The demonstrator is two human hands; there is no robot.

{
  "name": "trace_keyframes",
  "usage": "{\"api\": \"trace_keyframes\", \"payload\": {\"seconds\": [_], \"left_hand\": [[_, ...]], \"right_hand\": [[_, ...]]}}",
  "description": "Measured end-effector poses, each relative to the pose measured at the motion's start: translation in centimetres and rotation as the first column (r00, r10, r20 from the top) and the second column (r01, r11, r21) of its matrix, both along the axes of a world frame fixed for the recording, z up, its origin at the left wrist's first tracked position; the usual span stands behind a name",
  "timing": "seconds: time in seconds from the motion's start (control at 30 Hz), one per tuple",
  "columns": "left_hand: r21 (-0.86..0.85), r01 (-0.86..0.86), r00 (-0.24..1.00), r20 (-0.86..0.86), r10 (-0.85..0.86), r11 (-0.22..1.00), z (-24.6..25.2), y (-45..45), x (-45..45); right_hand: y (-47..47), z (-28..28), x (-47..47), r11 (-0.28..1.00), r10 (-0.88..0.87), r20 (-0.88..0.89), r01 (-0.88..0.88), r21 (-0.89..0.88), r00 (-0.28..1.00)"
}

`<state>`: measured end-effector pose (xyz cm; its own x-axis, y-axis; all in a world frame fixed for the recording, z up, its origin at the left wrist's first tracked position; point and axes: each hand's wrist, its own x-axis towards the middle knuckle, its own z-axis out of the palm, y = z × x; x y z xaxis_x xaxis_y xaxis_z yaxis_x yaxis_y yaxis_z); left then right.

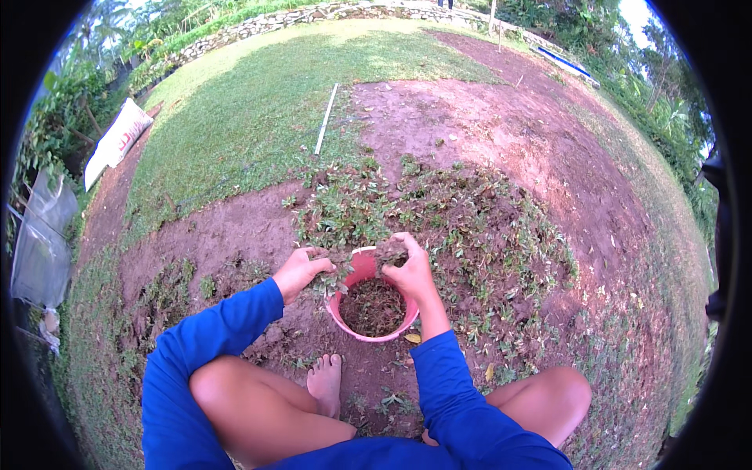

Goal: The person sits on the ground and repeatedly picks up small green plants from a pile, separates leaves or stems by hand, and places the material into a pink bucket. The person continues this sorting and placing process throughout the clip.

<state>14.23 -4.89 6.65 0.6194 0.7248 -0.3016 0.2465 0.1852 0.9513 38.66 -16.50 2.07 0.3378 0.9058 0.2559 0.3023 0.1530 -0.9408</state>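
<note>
My left hand grips a leafy clump of sod at the left rim of a pink plastic bucket. On the other side, my right hand holds a soil-covered clump of turf over the bucket's far right rim. Dark soil and plant bits lie inside the bucket, which stands on bare earth between my hands. Loose uprooted grass and weeds spread beyond and to the right of the bucket.
Beyond the loose plants lie bare soil and a lawn with a pale straight strip on it. A white printed sack rests at the left. My bare foot is close to the bucket. A stone wall borders the far side.
</note>
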Motion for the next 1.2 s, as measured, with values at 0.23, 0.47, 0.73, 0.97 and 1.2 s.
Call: {"api": "trace_keyframes", "payload": {"seconds": [0.23,0.47,0.73,0.97,1.2], "left_hand": [[-0.115,-0.291,0.953,0.059,0.299,0.950,-1.2,1.3,-2.1],[-0.022,-0.113,0.992,-0.063,0.111,0.993,-1.5,0.6,-1.1],[0.239,0.099,0.995,-0.051,-0.090,0.966,-2.6,-0.1,-0.2],[0.348,0.301,0.951,-0.040,-0.307,0.888,-4.0,0.4,0.4],[0.152,0.390,0.881,-0.347,-0.320,0.908,-2.9,0.0,1.4]], "right_hand": [[-0.7,-2.4,5.4,0.976,0.101,-0.335,-0.159,-0.150,0.937],[-0.5,-1.1,3.1,0.983,0.100,-0.616,-0.175,-0.062,0.782],[-0.2,-0.5,1.8,0.978,0.194,-0.591,-0.202,0.054,0.783],[0.5,-1.0,-1.7,0.934,0.326,-0.400,-0.357,-0.004,0.857],[1.1,-2.8,-4.1,0.970,0.182,-0.154,-0.203,-0.132,0.971]]}}
